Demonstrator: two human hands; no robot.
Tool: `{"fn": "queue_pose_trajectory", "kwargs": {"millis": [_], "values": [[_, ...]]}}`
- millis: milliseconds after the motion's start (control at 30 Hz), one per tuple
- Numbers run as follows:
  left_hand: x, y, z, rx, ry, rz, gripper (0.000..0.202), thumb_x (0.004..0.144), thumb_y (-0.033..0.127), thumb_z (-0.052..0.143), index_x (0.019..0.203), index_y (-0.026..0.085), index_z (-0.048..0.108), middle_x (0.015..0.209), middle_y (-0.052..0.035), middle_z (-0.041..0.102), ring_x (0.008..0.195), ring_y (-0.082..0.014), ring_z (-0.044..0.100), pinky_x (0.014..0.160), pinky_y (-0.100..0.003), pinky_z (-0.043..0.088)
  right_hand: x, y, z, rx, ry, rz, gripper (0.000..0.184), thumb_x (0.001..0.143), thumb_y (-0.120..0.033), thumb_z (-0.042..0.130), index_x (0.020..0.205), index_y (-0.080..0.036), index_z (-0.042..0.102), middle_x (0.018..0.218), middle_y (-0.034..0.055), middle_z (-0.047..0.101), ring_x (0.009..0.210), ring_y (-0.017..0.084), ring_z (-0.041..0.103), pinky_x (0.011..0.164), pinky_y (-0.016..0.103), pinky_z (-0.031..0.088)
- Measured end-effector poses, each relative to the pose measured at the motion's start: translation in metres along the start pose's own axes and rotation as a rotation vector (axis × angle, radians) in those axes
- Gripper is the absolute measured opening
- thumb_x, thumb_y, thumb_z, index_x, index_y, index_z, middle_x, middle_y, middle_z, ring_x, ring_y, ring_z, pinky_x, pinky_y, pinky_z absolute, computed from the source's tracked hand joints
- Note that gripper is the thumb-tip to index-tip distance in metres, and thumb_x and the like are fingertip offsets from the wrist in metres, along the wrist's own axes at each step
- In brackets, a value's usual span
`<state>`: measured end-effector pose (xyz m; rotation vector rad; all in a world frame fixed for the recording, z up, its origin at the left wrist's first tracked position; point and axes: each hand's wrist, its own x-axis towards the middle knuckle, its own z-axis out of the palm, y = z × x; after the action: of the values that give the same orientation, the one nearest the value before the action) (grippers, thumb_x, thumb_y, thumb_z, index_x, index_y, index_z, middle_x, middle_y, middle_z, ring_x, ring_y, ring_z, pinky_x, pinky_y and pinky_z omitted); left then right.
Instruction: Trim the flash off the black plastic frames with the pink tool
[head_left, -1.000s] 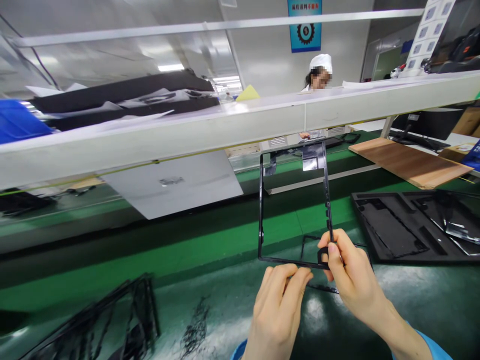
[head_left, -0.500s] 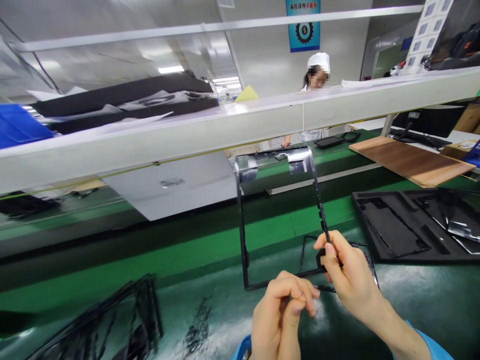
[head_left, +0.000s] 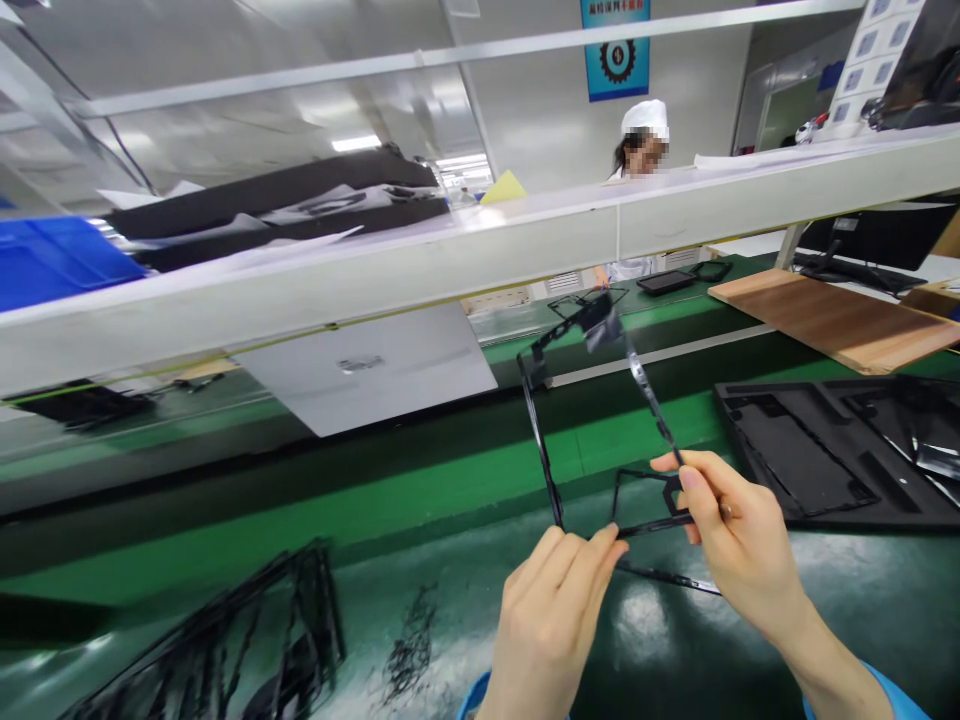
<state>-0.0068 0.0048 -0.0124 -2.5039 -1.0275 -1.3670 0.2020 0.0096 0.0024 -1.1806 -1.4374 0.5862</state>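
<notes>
I hold a thin black rectangular plastic frame up over the green bench, tilted away from me. My right hand pinches its near right corner between thumb and fingers. My left hand has its fingertips closed on the frame's near lower edge. A second black frame lies flat on the bench just beneath my hands.
A black moulded tray lies at the right. A heap of black frames sits at the lower left. A white shelf rail crosses above the green conveyor. A person in a white cap stands beyond it. A wooden board lies far right.
The frame has swung from upright and facing me to tilted back and turned edgewise. My left hand went from a closed pinch below the frame to gripping its lower edge.
</notes>
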Motion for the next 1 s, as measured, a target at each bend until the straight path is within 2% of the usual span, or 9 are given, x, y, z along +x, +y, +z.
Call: {"fn": "queue_pose_trajectory", "kwargs": {"millis": [100, 200, 300, 400, 500, 600, 667, 833, 1000], "values": [[-0.003, 0.0, 0.02, -0.069, 0.026, -0.058, 0.012, 0.105, 0.006, 0.069, 0.108, 0.017, 0.073, 0.082, -0.002, 0.075, 0.069, -0.0161, 0.065, 0.066, -0.028, 0.053, -0.001, -0.001, 0.01, 0.052, -0.049, 0.021, 0.025, 0.112, -0.043, 0.06, 0.108, -0.022, 0.072, 0.064, -0.0072, 0.049, 0.049, 0.013, 0.048, 0.047, 0.025, 0.037], [-0.003, 0.0, 0.032, -0.112, 0.036, -0.103, 0.016, 0.106, 0.006, 0.065, 0.097, 0.018, 0.069, 0.076, -0.0011, 0.072, 0.067, -0.016, 0.065, 0.061, -0.026, 0.05, -0.001, 0.002, 0.02, -0.08, -0.137, -0.069, 0.017, 0.108, -0.035, 0.065, 0.097, -0.022, 0.067, 0.068, -0.0051, 0.054, 0.056, 0.014, 0.052, 0.054, 0.027, 0.04], [0.0, 0.0, 0.032, -0.15, 0.023, -0.15, 0.017, 0.106, 0.007, 0.064, 0.096, 0.02, 0.07, 0.075, -0.0002, 0.071, 0.066, -0.0155, 0.065, 0.058, -0.025, 0.048, -0.001, 0.008, 0.025, -0.176, -0.192, -0.174, 0.032, 0.113, -0.028, 0.053, 0.081, -0.024, 0.054, 0.073, -0.0013, 0.062, 0.061, 0.016, 0.057, 0.06, 0.029, 0.043], [0.006, -0.005, 0.021, -0.2, -0.02, -0.218, 0.016, 0.105, 0.011, 0.068, 0.094, 0.021, 0.071, 0.077, 0.001, 0.072, 0.067, -0.015, 0.065, 0.059, -0.025, 0.051, 0.004, 0.014, 0.02, -0.182, -0.166, -0.205, 0.032, 0.115, -0.027, 0.048, 0.083, -0.025, 0.054, 0.079, 0.0011, 0.068, 0.066, 0.017, 0.063, 0.064, 0.029, 0.046], [0.01, -0.013, 0.005, -0.295, -0.02, -0.262, 0.016, 0.104, 0.014, 0.072, 0.091, 0.023, 0.074, 0.083, -0.0004, 0.074, 0.078, -0.0175, 0.07, 0.071, -0.027, 0.058, 0.008, 0.015, 0.013, -0.139, -0.115, -0.15, 0.034, 0.119, -0.033, 0.044, 0.092, -0.023, 0.063, 0.073, -0.0008, 0.064, 0.061, 0.017, 0.061, 0.061, 0.028, 0.046], [0.01, -0.015, -0.004, -0.436, -0.016, -0.21, 0.015, 0.105, 0.022, 0.075, 0.091, 0.025, 0.078, 0.117, -0.0071, 0.08, 0.117, -0.0254, 0.076, 0.099, -0.037, 0.063, 0.008, 0.012, 0.013, -0.051, -0.138, -0.051, 0.042, 0.121, -0.04, 0.04, 0.094, -0.022, 0.066, 0.066, -0.0034, 0.059, 0.057, 0.015, 0.058, 0.058, 0.027, 0.044], [0.007, -0.009, -0.003, -0.596, -0.026, -0.167, 0.013, 0.107, 0.024, 0.073, 0.096, 0.024, 0.077, 0.132, -0.0093, 0.079, 0.132, -0.0289, 0.074, 0.11, -0.044, 0.062, 0.004, 0.009, 0.016, 0.022, -0.18, -0.041, 0.044, 0.122, -0.042, 0.038, 0.093, -0.022, 0.064, 0.074, -0.0016, 0.064, 0.063, 0.015, 0.062, 0.063, 0.027, 0.047], [0.003, 0.011, 0.01, -0.88, 0.073, -0.158, 0.013, 0.114, 0.03, 0.064, 0.106, 0.023, 0.071, 0.091, -0.005, 0.082, 0.094, -0.0227, 0.081, 0.097, -0.044, 0.068, -0.007, 0.005, 0.023, 0.17, -0.196, -0.036, 0.042, 0.123, -0.045, 0.038, 0.096, -0.023, 0.064, 0.082, -0.0011, 0.065, 0.067, 0.014, 0.062, 0.065, 0.026, 0.049], [0.007, 0.01, 0.002, -0.75, 0.047, -0.226, 0.016, 0.109, 0.029, 0.073, 0.094, 0.023, 0.073, 0.078, -0.001, 0.075, 0.072, -0.0156, 0.07, 0.069, -0.027, 0.06, -0.007, 0.006, 0.019, 0.148, -0.134, -0.044, 0.042, 0.123, -0.044, 0.039, 0.095, -0.023, 0.064, 0.076, -0.0022, 0.062, 0.063, 0.013, 0.06, 0.061, 0.025, 0.048]]}}
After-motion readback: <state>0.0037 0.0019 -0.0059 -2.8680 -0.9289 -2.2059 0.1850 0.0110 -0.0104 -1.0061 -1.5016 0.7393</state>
